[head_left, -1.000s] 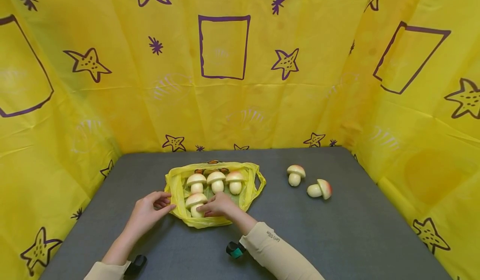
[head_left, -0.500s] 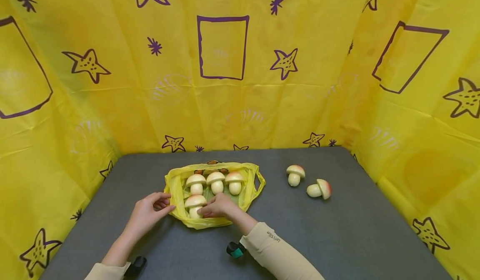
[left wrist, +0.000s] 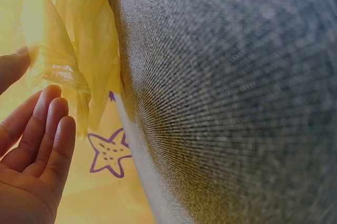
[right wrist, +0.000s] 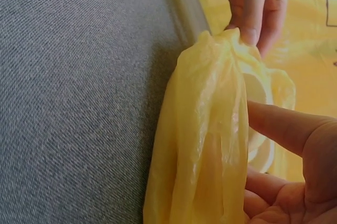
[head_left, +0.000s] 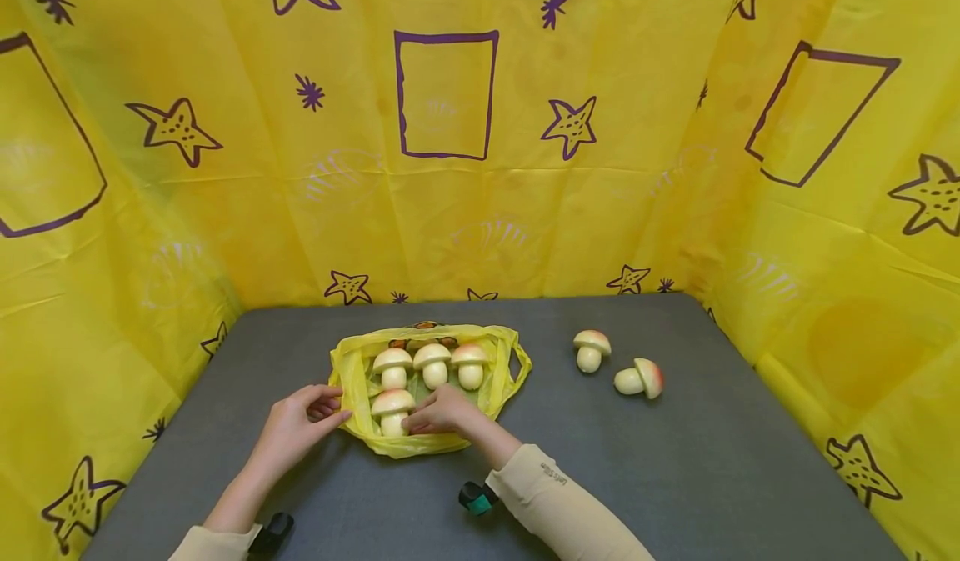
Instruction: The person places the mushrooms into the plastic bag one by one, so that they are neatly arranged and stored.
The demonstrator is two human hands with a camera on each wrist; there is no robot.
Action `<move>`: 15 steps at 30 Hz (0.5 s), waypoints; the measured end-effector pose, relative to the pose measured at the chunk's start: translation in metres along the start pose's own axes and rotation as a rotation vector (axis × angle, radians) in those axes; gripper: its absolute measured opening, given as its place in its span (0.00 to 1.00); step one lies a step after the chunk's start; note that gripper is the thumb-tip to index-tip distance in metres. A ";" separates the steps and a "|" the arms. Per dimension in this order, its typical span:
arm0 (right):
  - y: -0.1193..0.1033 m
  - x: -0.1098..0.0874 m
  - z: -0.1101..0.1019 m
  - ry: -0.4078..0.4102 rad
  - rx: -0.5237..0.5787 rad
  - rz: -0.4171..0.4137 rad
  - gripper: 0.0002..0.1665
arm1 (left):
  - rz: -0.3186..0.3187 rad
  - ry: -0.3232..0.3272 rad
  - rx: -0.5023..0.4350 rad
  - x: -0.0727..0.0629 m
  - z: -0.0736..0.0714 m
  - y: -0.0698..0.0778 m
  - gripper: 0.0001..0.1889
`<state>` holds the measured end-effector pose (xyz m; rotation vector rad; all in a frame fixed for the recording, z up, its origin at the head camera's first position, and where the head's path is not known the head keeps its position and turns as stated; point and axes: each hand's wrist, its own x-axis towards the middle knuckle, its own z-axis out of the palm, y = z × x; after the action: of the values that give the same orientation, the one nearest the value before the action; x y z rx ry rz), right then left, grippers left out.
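Yellow cloth walls (head_left: 247, 211) printed with starfish enclose a gray surface (head_left: 675, 478), where a yellow plastic bag (head_left: 352, 365) lies with its mouth spread. Inside are four toy mushrooms: a back row of three (head_left: 432, 365) and one nearer mushroom (head_left: 393, 403) at front left, all with caps away from the person, stems and long axes toward them. The right hand (head_left: 447, 411) touches the nearer stem; whether it grips, I cannot tell. The left hand (head_left: 294, 428), fingers relaxed, touches the bag's left rim. Well apart on the right, one loose mushroom (head_left: 592, 351) points its cap away, another (head_left: 639, 379) rightward.
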<state>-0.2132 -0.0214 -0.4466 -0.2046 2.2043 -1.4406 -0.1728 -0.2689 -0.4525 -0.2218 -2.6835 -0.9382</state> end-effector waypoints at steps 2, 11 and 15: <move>-0.001 -0.001 -0.002 0.008 0.002 0.003 0.11 | 0.004 -0.001 0.000 0.000 0.000 0.000 0.16; -0.003 -0.007 -0.020 0.021 0.056 0.004 0.12 | -0.003 -0.004 0.001 0.001 0.000 -0.001 0.16; -0.003 -0.009 -0.030 0.036 0.104 -0.006 0.14 | 0.000 -0.003 0.001 0.001 0.001 -0.002 0.16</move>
<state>-0.2198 0.0049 -0.4311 -0.1508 2.1518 -1.5682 -0.1740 -0.2698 -0.4539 -0.2230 -2.6871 -0.9367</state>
